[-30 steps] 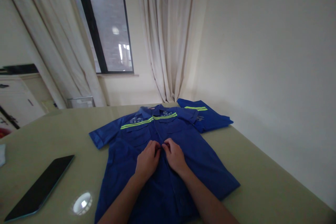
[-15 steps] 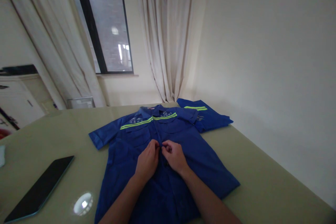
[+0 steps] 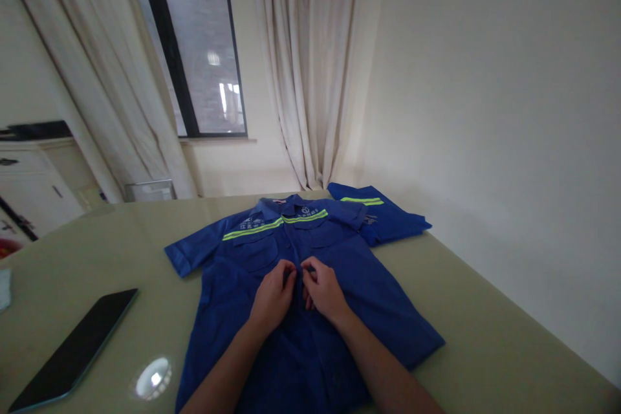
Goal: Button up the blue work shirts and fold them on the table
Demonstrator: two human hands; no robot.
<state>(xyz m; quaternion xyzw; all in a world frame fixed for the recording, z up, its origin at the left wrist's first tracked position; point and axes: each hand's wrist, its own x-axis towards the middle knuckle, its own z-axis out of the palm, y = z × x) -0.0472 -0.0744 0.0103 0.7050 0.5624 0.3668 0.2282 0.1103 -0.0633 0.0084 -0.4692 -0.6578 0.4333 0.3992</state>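
Note:
A blue short-sleeved work shirt [image 3: 242, 310] lies spread face up, its collar at the far end and a yellow-green reflective stripe across the chest. Halfway down its front, my left hand [image 3: 275, 291] pinches the left side of the button placket. Just across from it, my right hand [image 3: 324, 288] has thumb and forefinger pinched at the placket's other edge, its lower fingers curled. Only a narrow gap separates the fingertips. Any button between them is too small or hidden to make out.
A second blue garment [image 3: 388, 213] with a similar stripe lies folded by the right sleeve, near the wall. On the left of the table [image 3: 145, 233] rests a dark tablet [image 3: 75, 346]. A pale item [image 3: 4, 289] shows at the left edge. Curtains [image 3: 310, 65] hang behind.
Both hands stay at the placket. The fingers of my right hand have shifted slightly, with the lower ones now showing below the pinch.

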